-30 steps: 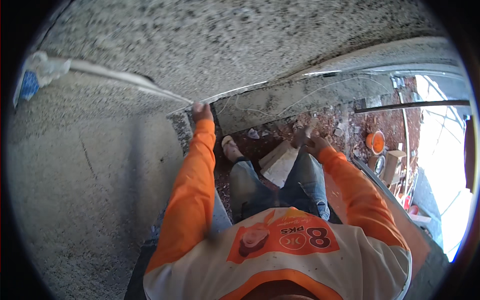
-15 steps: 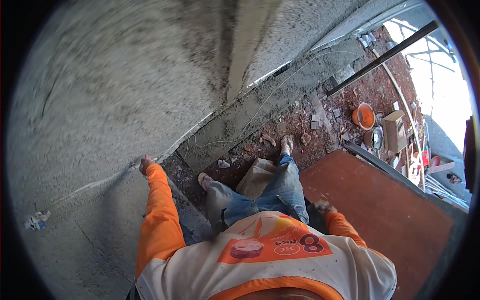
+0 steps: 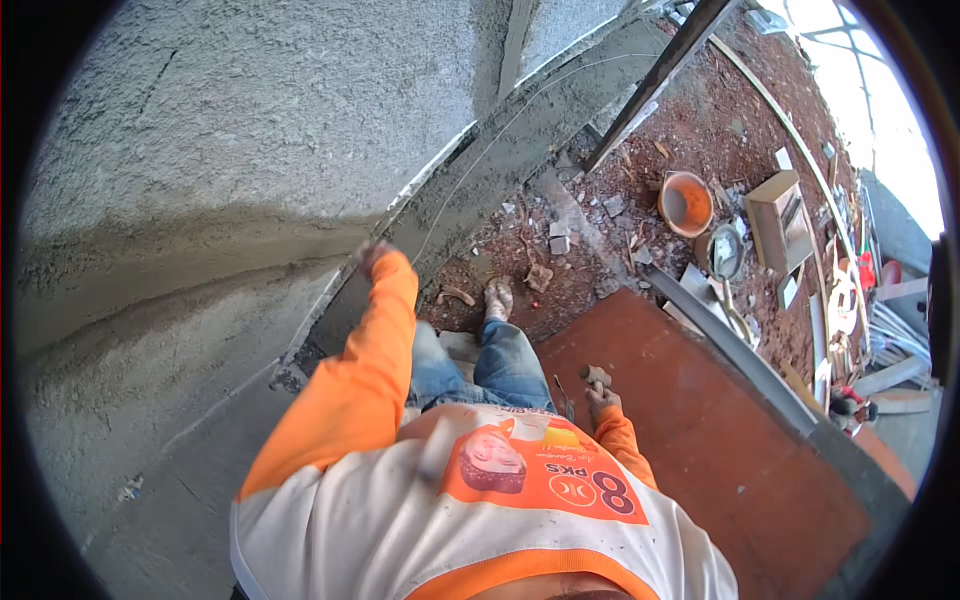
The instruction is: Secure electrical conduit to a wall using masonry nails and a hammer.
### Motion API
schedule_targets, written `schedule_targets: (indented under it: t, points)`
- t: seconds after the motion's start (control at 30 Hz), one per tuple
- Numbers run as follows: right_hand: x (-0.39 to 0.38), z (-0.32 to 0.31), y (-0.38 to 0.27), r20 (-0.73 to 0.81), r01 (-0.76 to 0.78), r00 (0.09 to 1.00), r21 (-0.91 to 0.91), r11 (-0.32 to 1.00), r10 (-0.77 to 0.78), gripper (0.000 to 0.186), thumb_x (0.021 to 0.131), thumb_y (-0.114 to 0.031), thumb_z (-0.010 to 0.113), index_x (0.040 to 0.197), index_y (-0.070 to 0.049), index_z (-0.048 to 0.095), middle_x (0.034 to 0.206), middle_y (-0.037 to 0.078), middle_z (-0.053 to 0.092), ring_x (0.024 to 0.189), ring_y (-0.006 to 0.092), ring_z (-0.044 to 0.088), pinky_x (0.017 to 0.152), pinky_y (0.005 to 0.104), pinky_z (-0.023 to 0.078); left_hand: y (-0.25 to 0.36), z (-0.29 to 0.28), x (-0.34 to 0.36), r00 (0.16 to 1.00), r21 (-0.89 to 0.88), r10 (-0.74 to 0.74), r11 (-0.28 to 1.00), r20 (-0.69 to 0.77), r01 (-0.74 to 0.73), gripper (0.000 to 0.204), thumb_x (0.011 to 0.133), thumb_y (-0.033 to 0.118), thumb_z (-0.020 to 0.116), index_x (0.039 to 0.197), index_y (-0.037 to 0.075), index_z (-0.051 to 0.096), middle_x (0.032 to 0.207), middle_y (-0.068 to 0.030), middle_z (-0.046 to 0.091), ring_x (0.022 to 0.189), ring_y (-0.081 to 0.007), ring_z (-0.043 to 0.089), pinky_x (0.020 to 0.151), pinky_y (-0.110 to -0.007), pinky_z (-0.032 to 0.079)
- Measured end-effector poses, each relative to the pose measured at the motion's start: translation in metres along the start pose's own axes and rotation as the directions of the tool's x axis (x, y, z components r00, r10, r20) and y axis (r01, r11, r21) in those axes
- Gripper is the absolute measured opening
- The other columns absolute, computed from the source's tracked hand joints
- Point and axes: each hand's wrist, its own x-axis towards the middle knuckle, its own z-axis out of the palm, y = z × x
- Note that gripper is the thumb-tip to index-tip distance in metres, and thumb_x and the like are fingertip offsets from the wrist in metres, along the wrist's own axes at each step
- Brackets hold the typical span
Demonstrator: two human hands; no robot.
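My left hand [image 3: 375, 257] reaches forward to the pale edge at the foot of the rough cement wall [image 3: 270, 130]. It is blurred, and its fingers are not clear enough to read. On my right side, my right hand [image 3: 603, 400] is closed round a stubby grey-brown object [image 3: 595, 376], which pokes out past the fingers. Its kind is hard to make out. A thin dark piece [image 3: 565, 398] shows beside that hand, over the reddish-brown board [image 3: 690, 430]. A pale line [image 3: 490, 150] curves along the grey cement strip at the wall's base.
Red soil with rubble lies ahead. An orange bucket [image 3: 686, 204], a round metal pan [image 3: 722, 252] and a wooden box [image 3: 780, 222] stand there. A dark post [image 3: 660, 85] slants across the upper right. A metal bar [image 3: 735, 345] borders the board.
My view and body have shifted, so the bucket, box and post appear farther left. My left hand is farther along the wall edge. The stubby object in my right hand now shows more plainly.
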Motion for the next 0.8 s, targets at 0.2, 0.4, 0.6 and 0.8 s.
schedule_targets:
  t: [0.2,0.4,0.6,0.8]
  points:
    - [-0.013,-0.086,-0.033,-0.131,0.001,0.99,0.378,0.926,0.052,0.029,0.071,-0.031,0.061,0.067,-0.003,0.055,0.05,0.001,0.047,0.043,0.0093,0.044,0.039,0.0263,0.036,0.154,0.067,-0.093,0.999,-0.356,0.021,0.934,0.048,-0.002,0.016,0.077,0.018,0.045,0.081,0.003,0.05,0.083,-0.0184,0.055,0.077,-0.0346,0.054,0.064,-0.037,0.043]
    - [0.021,-0.141,-0.003,-0.06,0.429,0.894,-0.177,0.886,-0.444,0.028,0.072,-0.029,0.06,0.07,-0.002,0.056,0.053,0.002,0.049,0.043,0.0106,0.043,0.04,0.0272,0.035,0.253,0.078,-0.13,0.996,-0.476,-0.086,0.875,0.026,0.088,0.014,0.077,0.014,0.042,0.073,0.002,0.048,0.075,-0.0225,0.055,0.074,-0.0405,0.053,0.063,-0.041,0.042]
    - [0.13,-0.268,-0.102,-0.057,0.273,0.96,-0.021,0.962,-0.274,0.028,0.072,-0.029,0.06,0.071,-0.002,0.055,0.052,0.002,0.048,0.042,0.0106,0.042,0.039,0.0269,0.034,0.321,0.086,-0.162,0.982,-0.588,-0.189,0.793,0.013,0.16,0.008,0.075,0.011,0.045,0.072,0.004,0.049,0.075,-0.019,0.057,0.073,-0.0366,0.056,0.064,-0.04,0.044]
    - [0.203,-0.392,-0.239,-0.124,0.398,0.912,0.041,0.916,-0.391,0.027,0.073,-0.029,0.06,0.071,-0.003,0.055,0.052,0.002,0.047,0.041,0.0107,0.041,0.038,0.0267,0.033,0.378,0.109,-0.181,0.962,-0.503,-0.245,0.821,0.118,0.271,0.012,0.078,0.016,0.044,0.077,0.006,0.052,0.077,-0.0179,0.058,0.075,-0.0362,0.056,0.065,-0.041,0.045]
